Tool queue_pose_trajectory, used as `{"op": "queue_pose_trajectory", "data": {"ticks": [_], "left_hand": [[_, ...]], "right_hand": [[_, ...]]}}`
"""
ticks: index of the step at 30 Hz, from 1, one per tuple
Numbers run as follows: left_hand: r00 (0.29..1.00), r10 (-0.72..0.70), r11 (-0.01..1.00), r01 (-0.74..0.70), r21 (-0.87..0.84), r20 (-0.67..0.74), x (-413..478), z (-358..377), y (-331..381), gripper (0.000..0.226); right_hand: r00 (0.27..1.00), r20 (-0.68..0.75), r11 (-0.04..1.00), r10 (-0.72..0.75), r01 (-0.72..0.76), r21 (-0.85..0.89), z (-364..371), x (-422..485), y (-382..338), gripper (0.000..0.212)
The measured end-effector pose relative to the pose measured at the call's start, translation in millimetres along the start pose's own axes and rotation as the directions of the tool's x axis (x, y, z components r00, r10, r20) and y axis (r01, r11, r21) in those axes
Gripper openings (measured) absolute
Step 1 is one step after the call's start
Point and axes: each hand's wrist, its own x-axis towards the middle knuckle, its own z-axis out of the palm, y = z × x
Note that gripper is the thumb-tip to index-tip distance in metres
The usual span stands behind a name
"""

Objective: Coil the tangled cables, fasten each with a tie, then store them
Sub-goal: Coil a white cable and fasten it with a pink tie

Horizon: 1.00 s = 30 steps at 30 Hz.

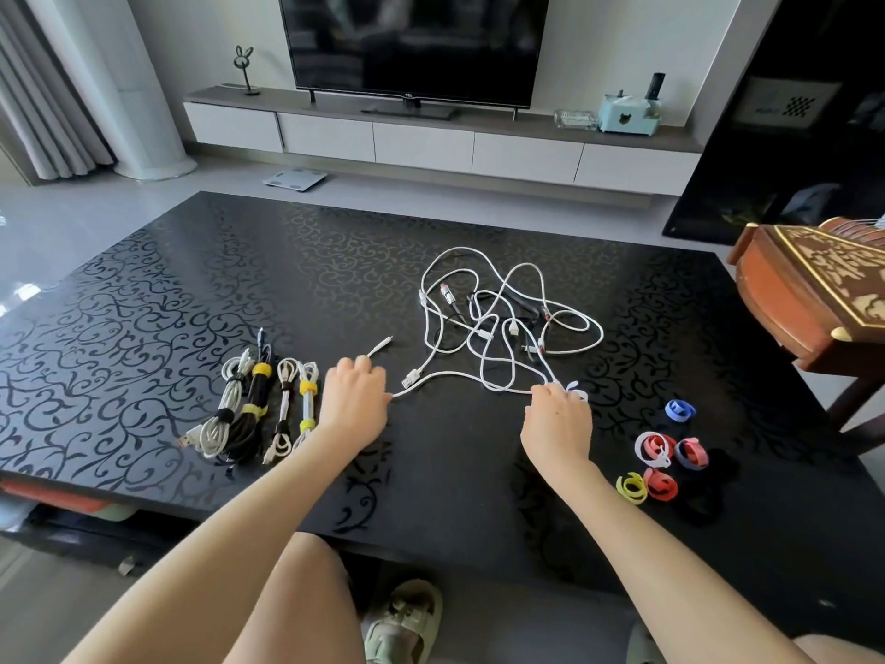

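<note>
Cable (459, 374) span between both hands, below the tangle (503, 323).
Left hand (355, 397) curls round its plug end and right hand (558, 416) pinches it further along. It runs left-right across mid-frame, with ties (663, 455) nearest the right hand.

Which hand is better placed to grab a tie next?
Right, likely: right hand sits beside the loose ties; left hand is farther off, next to the finished bundles. Both grip the white cable.
</note>
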Motion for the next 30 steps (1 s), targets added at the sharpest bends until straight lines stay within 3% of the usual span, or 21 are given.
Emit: {"op": "queue_pose_trajectory", "data": {"ticks": [3, 5, 9, 13, 17, 18, 20, 23, 25, 28, 30], "left_hand": [[0.994, 0.077, 0.997, -0.076, -0.013, 0.081, 9.5, 11.2, 20.4, 0.034], [0.992, 0.021, 0.999, -0.017, -0.035, 0.121, 10.3, 14.6, 28.8, 0.032], [0.989, -0.085, 0.993, 0.094, -0.072, 0.121, 8.3, 14.3, 37.5, 0.018], [0.991, -0.053, 0.998, 0.057, -0.032, 0.12, 2.9, 9.0, 47.5, 0.023], [0.997, -0.031, 0.944, 0.055, -0.324, 0.077, 2.4, -19.7, 64.0, 0.016], [0.998, -0.006, 0.905, 0.033, -0.425, 0.064, 2.6, -31.5, 68.4, 0.015], [0.996, 0.078, 0.8, -0.034, -0.6, 0.048, 3.0, -59.6, 77.3, 0.018], [0.989, 0.146, 0.626, -0.071, -0.777, 0.028, 3.2, -110.8, 90.6, 0.026], [0.99, 0.142, 0.494, -0.078, -0.866, -0.008, 3.4, -147.0, 95.4, 0.03], [0.987, 0.114, 0.261, -0.14, -0.955, -0.113, 3.2, -198.9, 94.0, 0.032], [0.982, 0.04, 0.074, -0.185, -0.98, -0.182, 5.8, -232.0, 86.7, 0.032]], "right_hand": [[0.999, -0.047, 0.983, 0.002, -0.011, -0.182, 4.9, 6.8, 21.4, 0.037], [1.0, -0.02, 0.977, 0.017, -0.021, -0.214, 6.6, 13.0, 36.5, 0.045], [0.998, 0.057, 0.983, 0.023, -0.012, -0.184, 3.6, 19.0, 59.8, 0.018], [0.988, 0.018, 0.979, 0.156, -0.152, -0.134, -11.1, 16.6, 88.9, 0.01], [0.97, 0.001, 0.941, 0.244, -0.237, -0.241, -29.7, 10.4, 111.1, 0.025], [0.979, -0.006, 0.959, 0.204, -0.201, -0.198, -34.8, 10.3, 110.3, 0.035], [0.999, -0.012, 0.997, 0.033, -0.032, 0.069, -48.8, 9.1, 96.7, 0.051], [0.982, -0.044, 0.84, -0.182, 0.179, 0.512, -76.7, 7.5, 60.8, 0.059], [0.978, -0.063, 0.747, -0.201, 0.194, 0.636, -95.4, 12.3, 40.8, 0.052], [0.983, -0.108, 0.71, -0.151, 0.184, 0.68, -121.9, 22.8, 22.4, 0.024], [0.984, -0.12, 0.647, -0.128, 0.175, 0.742, -138.8, 30.3, 17.0, 0.027]]}}
